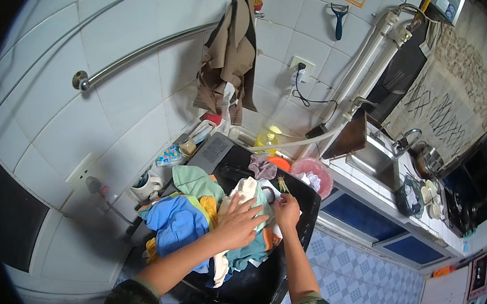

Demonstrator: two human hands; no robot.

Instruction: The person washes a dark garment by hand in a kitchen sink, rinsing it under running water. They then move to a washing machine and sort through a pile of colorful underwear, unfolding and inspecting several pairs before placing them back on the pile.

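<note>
My left hand [238, 225] lies with spread fingers on a pile of clothes, over a cream-coloured cloth [247, 188] and a pale green one. A blue garment [178, 223] and a light green cloth [198, 182] are heaped to its left. My right hand [287, 208] is at the pile's right edge with fingers bent, near a white item and a dark ring-shaped band [268, 194]; whether it grips something is hidden. The pile rests on a black washing machine [256, 282]. A greyish-pink scrunchie [263, 166] lies behind the pile.
Behind the machine stand a yellow bottle [267, 140] and a pink basin [314, 175] holding white cloth. A jar [187, 144] and a white mug [149, 186] stand on the left. Brown cloth [231, 57] hangs from the wall bar. A sink counter [371, 161] runs along the right.
</note>
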